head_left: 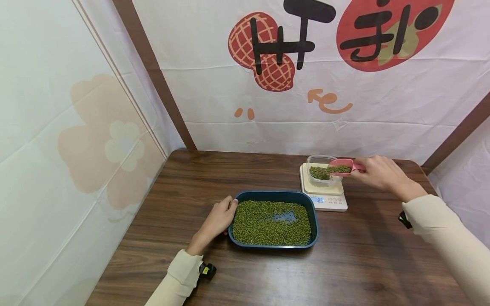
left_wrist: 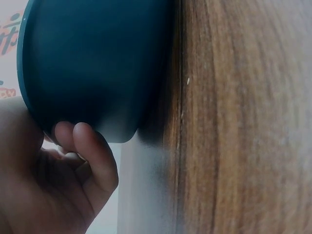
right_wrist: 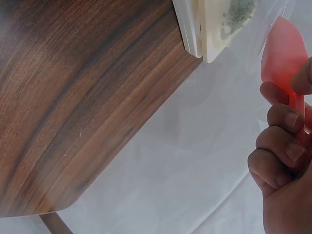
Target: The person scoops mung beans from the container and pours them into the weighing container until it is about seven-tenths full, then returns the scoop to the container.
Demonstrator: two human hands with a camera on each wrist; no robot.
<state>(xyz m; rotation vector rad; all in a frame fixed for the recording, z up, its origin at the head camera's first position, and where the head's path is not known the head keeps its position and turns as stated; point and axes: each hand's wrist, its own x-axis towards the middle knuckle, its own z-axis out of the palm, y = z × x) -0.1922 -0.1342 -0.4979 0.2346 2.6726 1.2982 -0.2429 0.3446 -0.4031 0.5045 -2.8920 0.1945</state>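
My right hand (head_left: 377,172) grips the handle of a pink scoop (head_left: 340,162), whose bowl carries green mung beans over the rim of a clear plastic container (head_left: 323,159). More mung beans (head_left: 317,171) lie inside that container. It stands on a white kitchen scale (head_left: 329,205) with a lit display that seems to read 183. In the right wrist view the fingers curl round the scoop's handle. My left hand (head_left: 219,217) holds the left end of a dark blue tray (head_left: 273,246), thumb at the rim and fingers against the outer wall (left_wrist: 97,63). Mung beans (head_left: 264,225) cover most of the tray's floor.
The brown wooden table (head_left: 183,187) carries the tray and, behind it to the right, the scale. A printed white cloth (head_left: 214,85) hangs along the table's back edge, and another cloth (head_left: 46,170) hangs at the left.
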